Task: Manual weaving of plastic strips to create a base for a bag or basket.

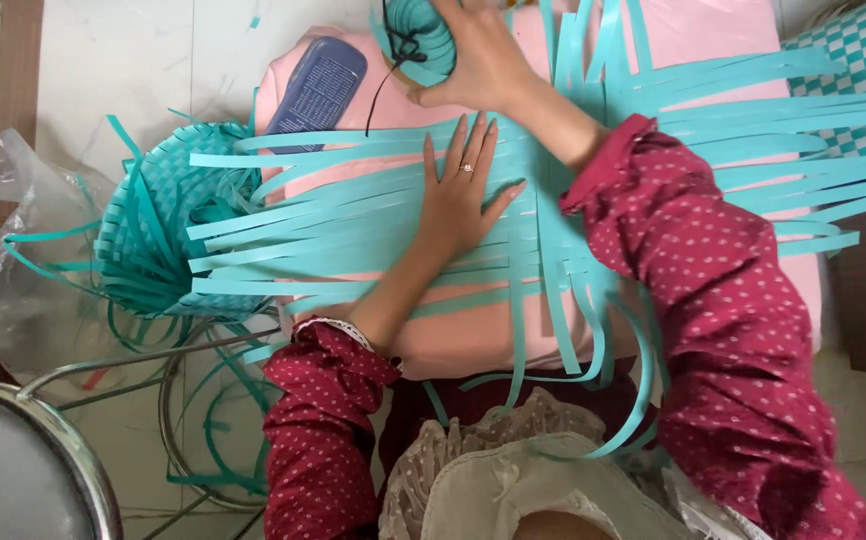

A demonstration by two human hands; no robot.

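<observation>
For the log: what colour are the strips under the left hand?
Teal strips, head view.

Teal strips are covering most of the pink board, lying flat, so a hand is passing freely above them. The left hand is pressing on their middle, and the right hand is blocking the far edge at a strip roll. A blue case is taking up the far left corner. A woven basket and plastic bag are crowding the left side; a metal stool is standing near left.
</observation>
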